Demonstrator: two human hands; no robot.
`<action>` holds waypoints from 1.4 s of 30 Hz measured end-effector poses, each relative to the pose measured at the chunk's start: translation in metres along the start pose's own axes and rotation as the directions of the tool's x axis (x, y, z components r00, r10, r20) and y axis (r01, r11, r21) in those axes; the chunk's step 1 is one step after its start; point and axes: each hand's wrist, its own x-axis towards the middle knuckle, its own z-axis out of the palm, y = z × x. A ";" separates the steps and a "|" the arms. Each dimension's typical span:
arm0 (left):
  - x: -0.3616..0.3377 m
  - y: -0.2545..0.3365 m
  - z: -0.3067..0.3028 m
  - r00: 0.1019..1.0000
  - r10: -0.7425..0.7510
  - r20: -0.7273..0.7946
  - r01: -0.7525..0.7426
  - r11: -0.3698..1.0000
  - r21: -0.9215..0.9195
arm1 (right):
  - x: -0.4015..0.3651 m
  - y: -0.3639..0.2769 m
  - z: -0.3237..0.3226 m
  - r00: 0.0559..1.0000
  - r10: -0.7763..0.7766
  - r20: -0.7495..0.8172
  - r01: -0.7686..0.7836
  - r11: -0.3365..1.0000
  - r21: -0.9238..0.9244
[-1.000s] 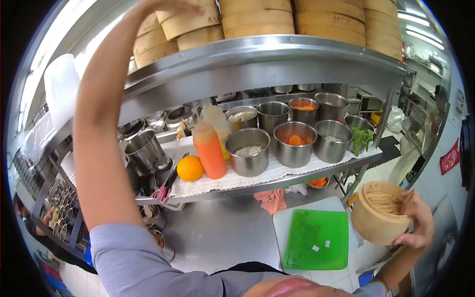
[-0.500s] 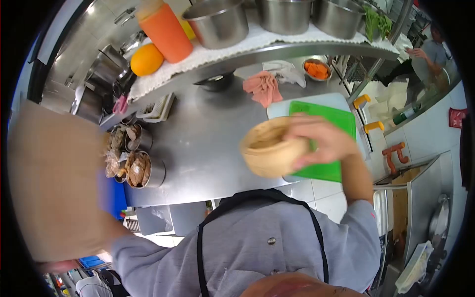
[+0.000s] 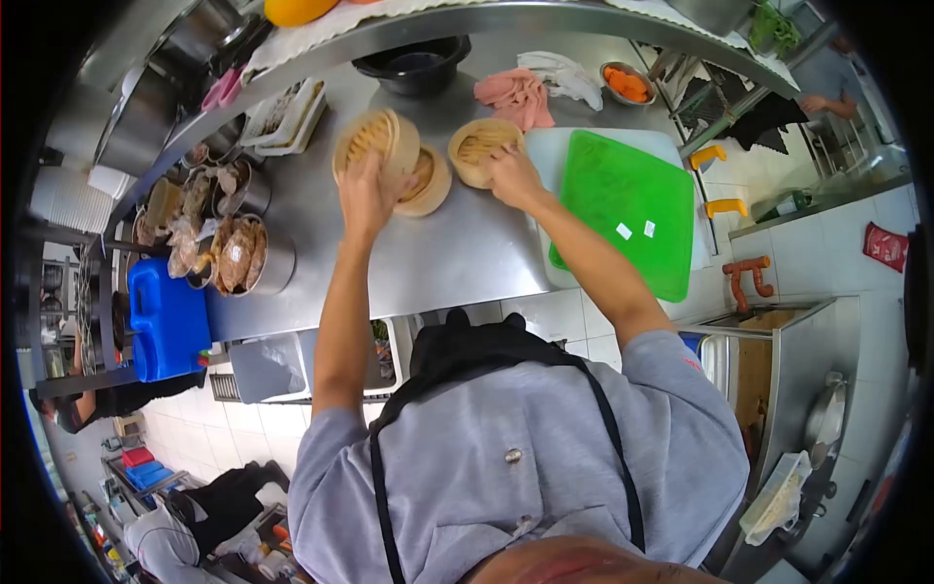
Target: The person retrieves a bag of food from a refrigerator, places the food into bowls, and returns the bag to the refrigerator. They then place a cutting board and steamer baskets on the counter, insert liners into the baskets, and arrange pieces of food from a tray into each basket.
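My left hand (image 3: 366, 198) grips the near rim of a round bamboo steamer basket (image 3: 402, 142), tilted over a second bamboo basket (image 3: 426, 200) on the steel counter (image 3: 389, 273). To the right, my right hand (image 3: 513, 175) holds the side of another bamboo basket (image 3: 467, 156), which is at the left edge of the white board. Slats show inside the baskets. A green cutting board (image 3: 623, 204) lies on the white board (image 3: 545, 156) to the right.
A black bowl (image 3: 413, 68), a pink cloth (image 3: 516, 95), a white cloth (image 3: 561, 76) and a bowl of orange pieces (image 3: 628, 85) line the back. Metal pots with bagged food (image 3: 238, 255) and a blue container (image 3: 165, 321) are left. Other people are visible at both sides.
The large blurred tan object at the left is out of view. My left hand now holds a basket over the counter. My right hand has moved left and away with its basket. The view has shifted.
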 end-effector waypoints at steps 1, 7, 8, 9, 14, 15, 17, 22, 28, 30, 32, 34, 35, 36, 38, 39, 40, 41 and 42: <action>0.005 -0.001 -0.010 1.000 -0.013 0.010 0.013 1.000 0.005 | 0.000 0.001 0.006 0.999 0.016 -0.029 -0.018 0.998 -0.053; -0.036 -0.019 -0.057 0.949 -0.084 0.304 0.129 0.983 -0.132 | 0.007 -0.003 0.000 0.997 0.079 -0.020 -0.080 0.996 -0.034; -0.055 -0.017 -0.051 0.927 -0.040 0.373 0.086 0.990 -0.109 | 0.012 -0.006 -0.012 0.995 0.084 0.053 -0.084 0.996 -0.003; -0.075 -0.009 -0.037 0.914 0.013 0.405 0.022 0.996 -0.082 | 0.018 -0.002 -0.009 0.999 0.023 0.034 -0.028 0.986 0.165; -0.089 0.028 0.015 0.966 0.223 0.130 -0.223 0.975 -0.019 | 0.067 -0.110 -0.215 0.764 -0.603 -0.231 0.638 0.759 0.130; -0.081 0.038 -0.001 0.975 0.178 0.131 -0.169 0.983 -0.074 | 0.061 -0.138 -0.263 0.708 -0.654 -0.265 0.689 0.722 0.060; -0.035 0.033 -0.046 0.988 0.157 -0.005 -0.157 0.986 -0.051 | 0.086 -0.158 -0.340 0.615 -0.718 -0.326 0.725 0.677 -0.123; 0.066 0.006 -0.183 0.825 0.212 -0.523 -0.226 0.973 0.039 | 0.218 -0.187 -0.511 0.453 -0.555 -0.698 0.376 0.829 -0.415; 0.109 0.014 -0.256 0.662 0.301 -0.687 -0.346 0.935 0.077 | 0.388 -0.130 -0.577 0.909 -0.302 -0.286 0.026 0.728 -0.685; 0.135 0.016 -0.287 0.600 0.420 -0.681 -0.429 0.887 0.169 | 0.381 -0.136 -0.572 0.962 -0.158 -0.222 -0.056 0.684 -0.728; 0.182 0.025 -0.322 0.524 0.423 -0.739 -0.466 0.869 0.168 | 0.364 -0.151 -0.584 0.979 -0.200 -0.050 0.110 0.711 -0.695; 0.249 0.033 -0.362 0.496 0.460 -0.737 -0.479 0.852 0.209 | 0.314 -0.176 -0.585 0.959 -0.264 -0.102 0.183 0.853 -0.489; 0.284 0.039 -0.380 0.490 0.445 -0.750 -0.488 0.853 0.187 | 0.284 -0.189 -0.585 0.934 -0.317 -0.165 0.270 0.928 -0.256; 0.316 0.051 -0.397 0.643 0.370 -0.670 -0.402 0.908 0.116 | 0.260 -0.195 -0.589 0.926 -0.314 -0.209 0.256 0.930 -0.264; 0.383 0.070 -0.422 0.737 0.377 -0.561 -0.339 0.924 0.175 | 0.216 -0.210 -0.597 0.913 -0.313 -0.263 0.227 0.923 -0.310; 0.410 0.076 -0.427 0.770 0.392 -0.504 -0.324 0.920 0.222 | 0.196 -0.218 -0.602 0.909 -0.314 -0.273 0.210 0.913 -0.351; 0.437 0.083 -0.431 0.804 0.397 -0.442 -0.306 0.914 0.265 | 0.180 -0.218 -0.605 0.915 -0.322 -0.241 0.289 0.943 -0.161; 0.461 0.089 -0.433 0.835 0.400 -0.379 -0.293 0.905 0.310 | 0.165 -0.218 -0.607 0.916 -0.339 -0.213 0.354 0.935 0.035; 0.486 0.095 -0.434 0.862 0.394 -0.318 -0.279 0.894 0.351 | 0.146 -0.219 -0.609 0.876 -0.422 -0.232 0.441 0.897 0.034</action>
